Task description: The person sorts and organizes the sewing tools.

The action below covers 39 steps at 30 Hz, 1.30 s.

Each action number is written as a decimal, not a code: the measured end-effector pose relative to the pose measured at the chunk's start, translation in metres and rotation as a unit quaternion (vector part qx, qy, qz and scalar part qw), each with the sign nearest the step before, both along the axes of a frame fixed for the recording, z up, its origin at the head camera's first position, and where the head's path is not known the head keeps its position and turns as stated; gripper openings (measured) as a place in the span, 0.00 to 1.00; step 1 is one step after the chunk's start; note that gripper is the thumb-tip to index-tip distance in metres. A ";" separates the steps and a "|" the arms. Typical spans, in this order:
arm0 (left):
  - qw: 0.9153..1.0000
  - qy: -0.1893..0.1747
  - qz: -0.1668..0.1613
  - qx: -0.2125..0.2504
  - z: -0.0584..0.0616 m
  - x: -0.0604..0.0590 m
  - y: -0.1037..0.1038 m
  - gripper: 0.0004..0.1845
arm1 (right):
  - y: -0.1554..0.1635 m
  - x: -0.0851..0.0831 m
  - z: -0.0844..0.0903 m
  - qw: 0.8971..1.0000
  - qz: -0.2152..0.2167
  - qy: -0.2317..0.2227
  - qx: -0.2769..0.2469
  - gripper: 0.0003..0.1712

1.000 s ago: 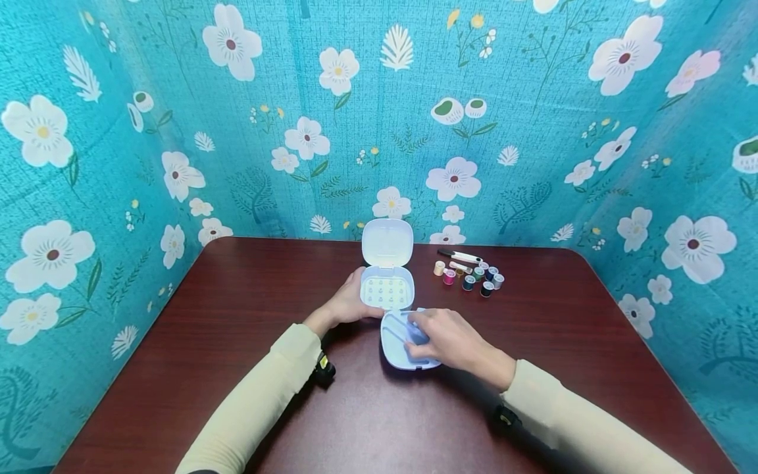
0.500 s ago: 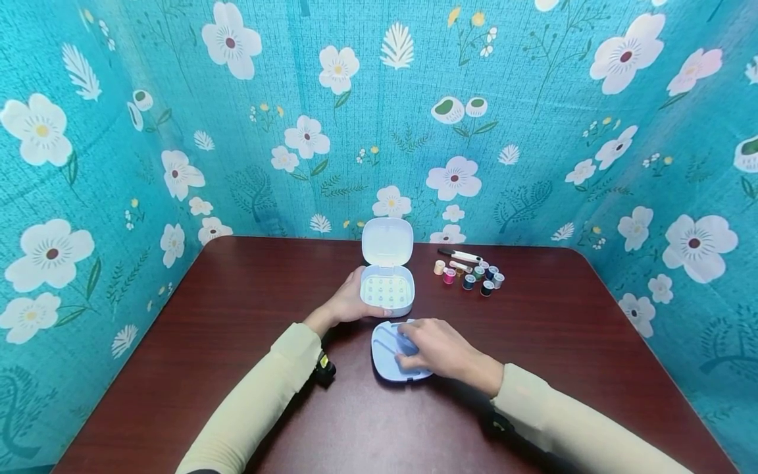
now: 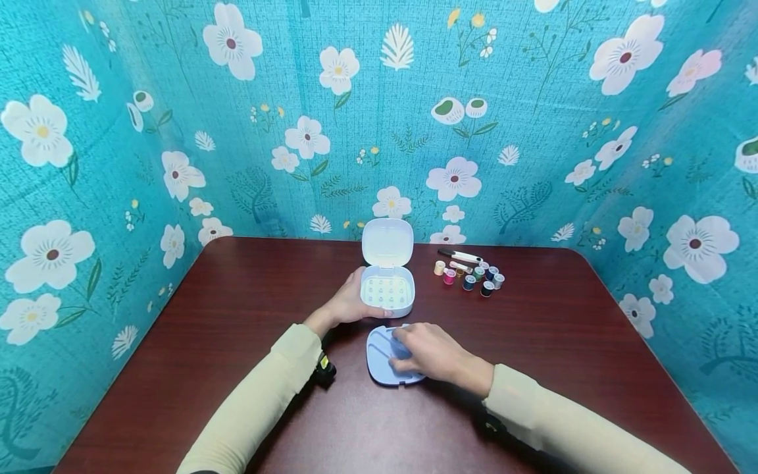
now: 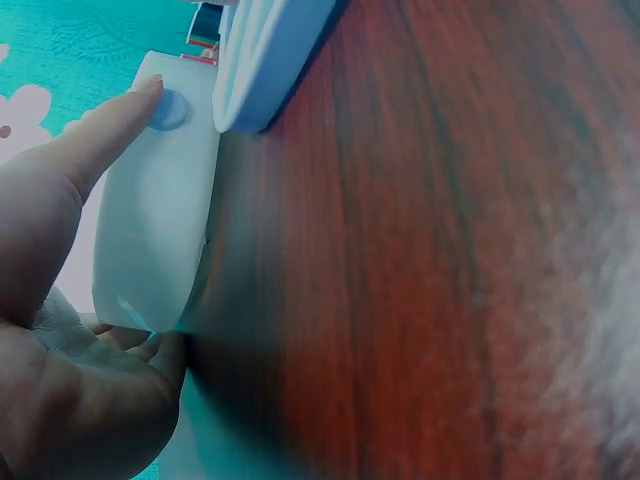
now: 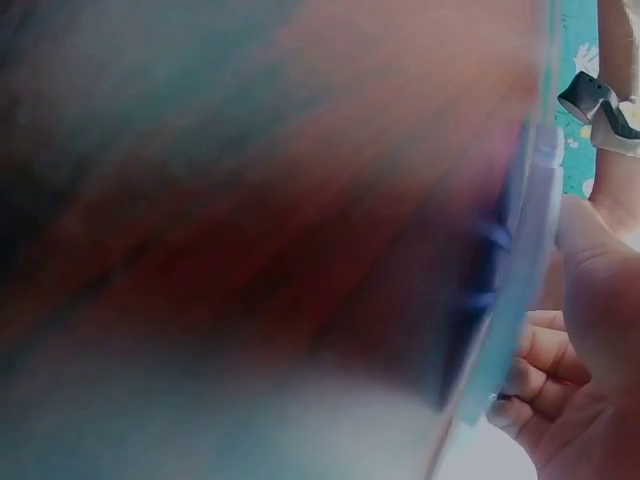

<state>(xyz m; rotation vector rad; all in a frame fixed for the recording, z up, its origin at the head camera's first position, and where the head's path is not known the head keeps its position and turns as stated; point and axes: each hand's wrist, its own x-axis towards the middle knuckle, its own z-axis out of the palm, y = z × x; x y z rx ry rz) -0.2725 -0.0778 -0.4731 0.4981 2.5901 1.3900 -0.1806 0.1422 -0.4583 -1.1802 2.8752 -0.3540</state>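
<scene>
A small white box (image 3: 387, 291) stands on the table with its lid (image 3: 387, 241) hinged upright; rows of small pegs show inside. My left hand (image 3: 349, 304) grips the box's left front corner, thumb (image 4: 100, 140) lying on the box's front wall (image 4: 160, 230). Just in front lies a light blue insert tray (image 3: 378, 355). My right hand (image 3: 423, 352) covers the tray's right half and pinches its rim. In the right wrist view the tray's edge (image 5: 520, 270) sits between thumb and curled fingers (image 5: 545, 375). The tray's corner (image 4: 270, 55) shows in the left wrist view.
Several small thread spools (image 3: 470, 276) and a black-and-white pen-like tool (image 3: 460, 255) lie right of the box. The dark red table (image 3: 237, 342) is walled on three sides by a teal floral cloth (image 3: 177, 131). A black strap (image 3: 324, 370) sits on my left wrist.
My right hand has slid the blue tray leftward and a little nearer to me. The left hand and the box have stayed put.
</scene>
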 end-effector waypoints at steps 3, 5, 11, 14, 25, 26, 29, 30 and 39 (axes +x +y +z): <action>1.000 -0.004 -0.001 0.003 0.000 0.001 0.000 0.62 | 0.000 0.000 -0.001 1.000 -0.004 -0.019 0.005 0.25; 1.000 -0.008 0.000 0.006 0.001 0.001 0.000 0.62 | -0.001 0.001 0.000 1.000 -0.006 -0.026 0.008 0.26; 1.000 -0.014 0.002 0.004 0.003 0.002 0.000 0.62 | -0.004 0.001 0.007 0.999 -0.014 -0.034 0.018 0.28; 1.000 -0.012 0.000 0.003 0.003 0.002 -0.001 0.61 | -0.003 0.001 0.010 0.999 -0.016 -0.045 0.018 0.27; 1.000 -0.008 -0.005 0.014 0.000 0.000 0.000 0.61 | 0.014 -0.002 0.020 0.998 -0.047 0.000 -0.030 0.19; 1.000 -0.009 -0.005 0.014 -0.001 0.001 0.000 0.61 | 0.017 -0.002 0.020 0.998 -0.056 0.003 -0.037 0.19; 1.000 -0.019 -0.003 0.007 -0.002 0.003 0.000 0.62 | 0.027 -0.003 0.021 0.995 -0.082 0.015 -0.061 0.17; 1.000 -0.023 -0.003 0.004 -0.002 0.004 0.000 0.62 | 0.031 -0.004 0.021 0.993 -0.091 0.020 -0.067 0.17; 1.000 -0.018 -0.001 0.019 0.000 -0.003 -0.001 0.62 | 0.073 -0.019 0.023 0.980 -0.163 0.028 -0.109 0.19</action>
